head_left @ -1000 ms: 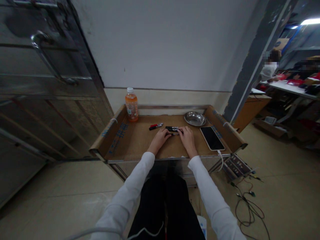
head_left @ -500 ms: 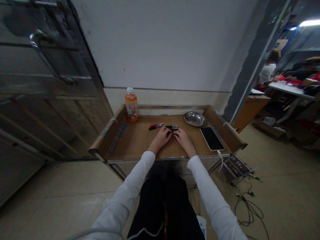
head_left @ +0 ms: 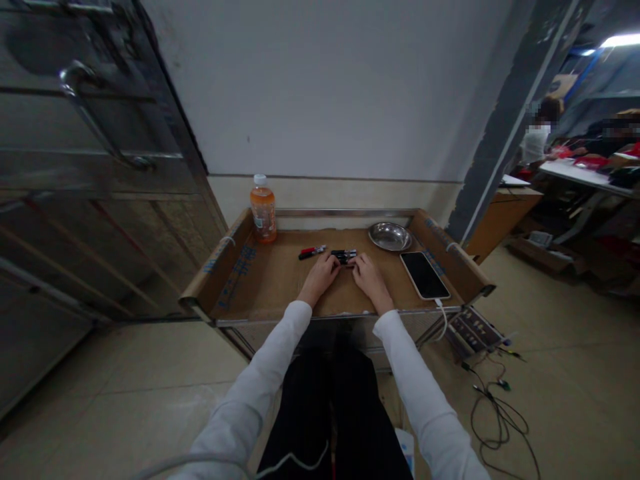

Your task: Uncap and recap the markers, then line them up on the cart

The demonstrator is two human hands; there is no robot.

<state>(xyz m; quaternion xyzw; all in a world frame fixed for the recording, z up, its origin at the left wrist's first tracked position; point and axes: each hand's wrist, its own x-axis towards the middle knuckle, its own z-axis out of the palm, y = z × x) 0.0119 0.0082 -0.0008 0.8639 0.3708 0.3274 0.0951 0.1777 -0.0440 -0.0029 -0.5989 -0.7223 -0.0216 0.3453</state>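
Observation:
Several black markers [head_left: 344, 253] lie side by side on the cardboard lining at the middle of the cart top. My left hand [head_left: 321, 275] is at their near left, its fingers curled and closed on the left end of the nearest black marker. At the near right, my right hand [head_left: 369, 275] has its fingers bent together on the other end of that marker. Fingers partly hide this marker. Just left of the group rests a pair of markers [head_left: 313, 252], one red and one black, apart from both hands.
The cardboard-lined cart [head_left: 270, 287] has raised sides. An orange drink bottle [head_left: 263, 212] stands back left. On the right are a shallow metal dish [head_left: 390, 237] and a phone [head_left: 425, 275] with a white cable. Dark cables [head_left: 500, 420] lie on the floor; a person [head_left: 537, 137] is far right.
My hands have drawn slightly apart and a little nearer to me, so more of the black markers shows between them. The pair on the left has not moved.

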